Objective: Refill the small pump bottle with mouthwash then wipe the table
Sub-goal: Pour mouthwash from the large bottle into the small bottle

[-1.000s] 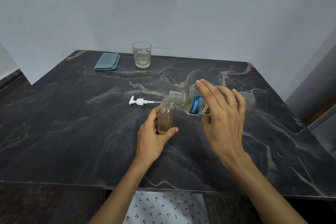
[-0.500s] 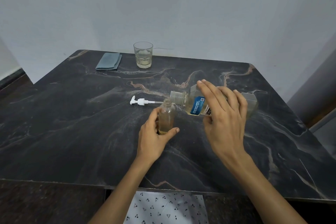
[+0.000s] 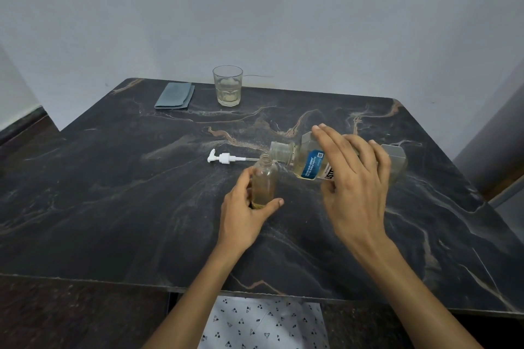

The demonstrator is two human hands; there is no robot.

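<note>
A small clear bottle stands upright on the dark marble table, uncapped, with a little yellowish liquid at its bottom. My left hand grips its lower part. My right hand holds a large mouthwash bottle tipped almost on its side, its open mouth just above and right of the small bottle's neck. Pale yellow liquid fills the lower side of the big bottle. The white pump head lies on the table behind the small bottle.
A folded blue-grey cloth lies at the table's far left. Beside it stands a drinking glass with some pale liquid. Walls close in behind the table and at the right.
Both hands and both bottles keep nearly the same pose. The view has shifted slightly.
</note>
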